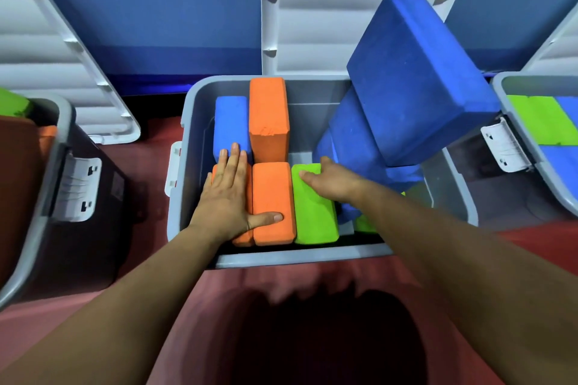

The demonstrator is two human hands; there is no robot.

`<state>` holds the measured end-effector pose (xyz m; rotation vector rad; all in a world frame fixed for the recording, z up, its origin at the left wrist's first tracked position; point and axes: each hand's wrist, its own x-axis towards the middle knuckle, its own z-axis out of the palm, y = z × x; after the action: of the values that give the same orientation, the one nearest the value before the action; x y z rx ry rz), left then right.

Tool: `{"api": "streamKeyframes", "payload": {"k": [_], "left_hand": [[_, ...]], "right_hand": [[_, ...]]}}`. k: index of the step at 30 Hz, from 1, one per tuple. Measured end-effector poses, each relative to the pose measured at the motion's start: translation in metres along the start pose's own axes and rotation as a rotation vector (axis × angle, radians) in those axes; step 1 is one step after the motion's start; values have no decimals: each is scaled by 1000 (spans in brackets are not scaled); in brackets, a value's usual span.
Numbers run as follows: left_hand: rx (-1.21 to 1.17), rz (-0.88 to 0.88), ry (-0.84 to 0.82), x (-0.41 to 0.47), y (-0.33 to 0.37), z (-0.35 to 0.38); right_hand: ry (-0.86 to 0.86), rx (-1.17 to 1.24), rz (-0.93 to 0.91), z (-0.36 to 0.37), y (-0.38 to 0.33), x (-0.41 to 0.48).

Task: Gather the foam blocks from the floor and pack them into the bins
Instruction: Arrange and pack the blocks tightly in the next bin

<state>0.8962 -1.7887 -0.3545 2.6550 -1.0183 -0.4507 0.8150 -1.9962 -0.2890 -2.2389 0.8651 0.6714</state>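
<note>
A grey bin [300, 255] stands open in front of me with foam blocks inside. My left hand [230, 194] lies flat with straight fingers on two orange blocks [272, 197] at the bin's front left, its fingertips near a light blue block [230, 122]. An upright orange block [269, 116] stands behind. My right hand [331, 181] rests on a green block [312, 216], fingers reaching over its far edge. Several dark blue blocks [416, 78] lean in a tilted stack at the bin's right side, sticking out above the rim.
The bin's white lid [312, 9] stands open against a blue wall. A second bin [40, 184] at the left holds green and orange blocks. A third bin [544, 125] at the right holds green and blue blocks. The floor is red.
</note>
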Motion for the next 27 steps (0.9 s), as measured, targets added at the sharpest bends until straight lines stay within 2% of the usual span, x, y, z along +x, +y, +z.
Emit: {"api": "streamKeyframes", "payload": {"k": [3, 4, 6, 8, 9, 11, 14, 15, 18, 20, 24, 26, 27], "left_hand": [[41, 2, -3, -1, 10, -7], [53, 4, 42, 1, 16, -13], [27, 38, 295, 7, 29, -30], [0, 169, 555, 20, 43, -47], [0, 243, 603, 31, 51, -51], [-1, 301, 507, 53, 64, -50], [107, 237, 186, 75, 60, -21], [183, 211, 130, 75, 51, -11], [306, 157, 189, 64, 19, -4], [325, 116, 159, 60, 10, -8], [192, 162, 104, 63, 10, -18], [94, 200, 196, 58, 3, -23], [66, 147, 274, 53, -2, -23]], "right_hand": [[-8, 64, -1, 20, 19, -8], [5, 95, -13, 24, 23, -11], [22, 124, -36, 26, 25, -12], [34, 133, -54, 28, 24, -7], [42, 137, -56, 28, 23, -3], [50, 130, -59, 27, 22, 4], [46, 135, -62, 22, 26, 11], [39, 145, -62, 20, 28, 13], [21, 157, -72, 19, 31, 19], [17, 160, -81, 22, 27, 23], [23, 179, -67, 25, 19, 24], [21, 213, -38, 24, 21, 23], [21, 225, -20, 24, 22, 24]]}}
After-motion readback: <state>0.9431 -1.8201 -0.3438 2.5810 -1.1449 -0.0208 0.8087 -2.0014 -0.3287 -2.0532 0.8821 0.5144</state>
